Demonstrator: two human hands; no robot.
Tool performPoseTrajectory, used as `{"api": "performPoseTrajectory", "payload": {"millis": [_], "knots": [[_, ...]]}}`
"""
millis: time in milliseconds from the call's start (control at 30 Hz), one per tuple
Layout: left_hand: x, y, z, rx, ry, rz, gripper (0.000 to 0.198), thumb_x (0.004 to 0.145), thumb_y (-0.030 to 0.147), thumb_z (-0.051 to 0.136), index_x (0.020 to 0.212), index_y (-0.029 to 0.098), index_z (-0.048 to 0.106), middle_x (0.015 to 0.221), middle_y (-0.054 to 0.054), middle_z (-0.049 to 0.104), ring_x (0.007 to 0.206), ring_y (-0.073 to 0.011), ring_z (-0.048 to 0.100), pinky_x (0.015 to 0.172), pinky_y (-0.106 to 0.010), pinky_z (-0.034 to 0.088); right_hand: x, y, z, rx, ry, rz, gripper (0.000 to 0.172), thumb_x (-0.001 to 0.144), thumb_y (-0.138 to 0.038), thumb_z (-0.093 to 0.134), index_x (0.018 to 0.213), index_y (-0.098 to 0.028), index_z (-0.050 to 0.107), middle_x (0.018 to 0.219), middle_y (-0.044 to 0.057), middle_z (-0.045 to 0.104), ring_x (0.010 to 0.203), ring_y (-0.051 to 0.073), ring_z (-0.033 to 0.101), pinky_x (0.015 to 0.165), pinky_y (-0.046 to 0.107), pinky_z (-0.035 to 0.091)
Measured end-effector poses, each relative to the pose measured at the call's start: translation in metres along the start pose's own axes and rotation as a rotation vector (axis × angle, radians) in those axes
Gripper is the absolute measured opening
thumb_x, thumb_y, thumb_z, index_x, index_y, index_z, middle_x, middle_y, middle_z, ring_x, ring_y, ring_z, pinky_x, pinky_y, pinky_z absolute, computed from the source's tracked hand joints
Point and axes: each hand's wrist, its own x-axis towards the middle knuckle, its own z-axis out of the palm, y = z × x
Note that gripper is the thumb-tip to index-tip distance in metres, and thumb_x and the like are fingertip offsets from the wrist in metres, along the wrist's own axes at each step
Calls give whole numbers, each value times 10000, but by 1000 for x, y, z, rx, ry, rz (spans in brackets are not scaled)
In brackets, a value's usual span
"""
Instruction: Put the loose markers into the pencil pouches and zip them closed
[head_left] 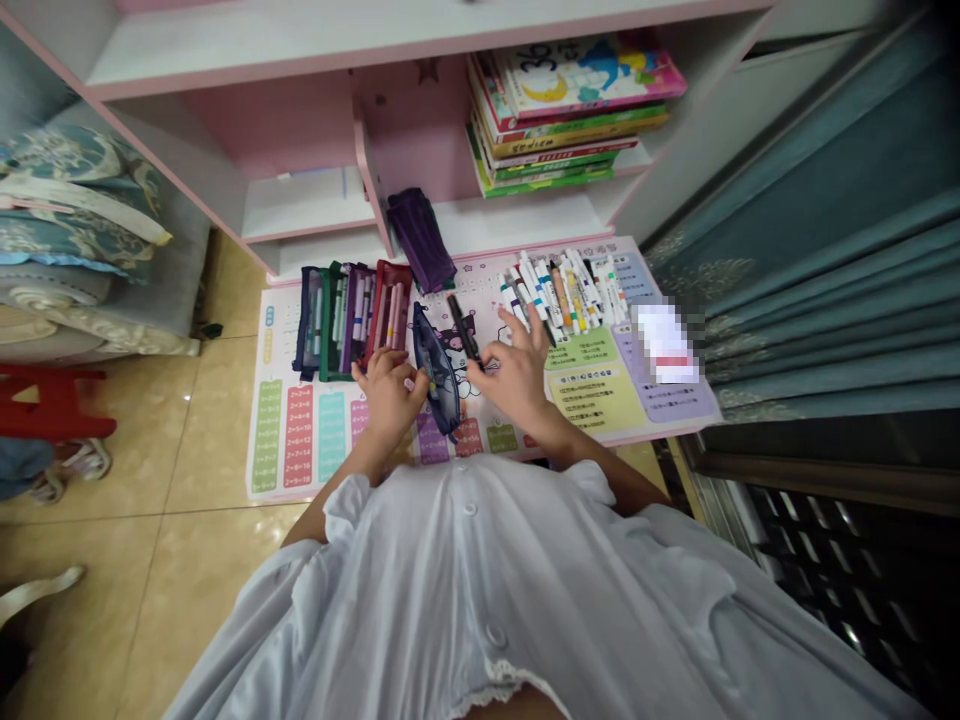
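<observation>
A dark blue pencil case (437, 368) lies open on the pink desk mat (300, 430). My left hand (388, 387) is closed on the case's left edge. My right hand (512, 365) pinches a black marker (464, 327) just right of the case, with its other fingers spread toward a row of several markers (564, 288). A purple pouch (421, 238) lies behind the case.
Three open pencil cases (351, 318) filled with pens stand side by side on the mat's left. A stack of books (568, 110) sits on the pink shelf at the back. A curtain (825, 250) hangs on the right. A red stool (49, 400) is on the floor at left.
</observation>
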Motion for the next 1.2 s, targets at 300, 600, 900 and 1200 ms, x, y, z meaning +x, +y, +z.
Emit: {"api": "performPoseTrajectory", "payload": {"millis": [300,600,900,1200], "knots": [[0,1,1,-6,2,8,243,863,270,646,629,213,620,1154,-95,720,1309,-333,535,1168,-709,169,-12,-30,7,56,-317,-59,195,758,-308,742,609,-189,700,1533,143,520,1529,454,228,1164,685,266],[-1,1,1,-16,-2,21,241,867,268,647,637,207,610,1163,-89,719,1318,-326,535,1164,-708,165,-8,-30,26,-35,-391,-93,228,828,-377,740,773,-158,772,1551,212,473,1527,479,206,1150,735,254],[-1,1,1,-11,-7,11,238,864,269,649,636,211,617,1169,-91,715,1316,-330,533,1172,-704,167,14,5,24,32,-177,-54,215,883,-402,666,825,-215,753,1499,103,538,1540,380,246,1232,600,263],[0,1,1,-26,-9,10,255,869,276,642,625,211,610,1159,-92,710,1319,-339,526,1168,-721,167,48,77,30,-259,-86,175,250,849,-319,646,968,-128,755,1612,197,379,1563,444,80,1203,742,146]]}}
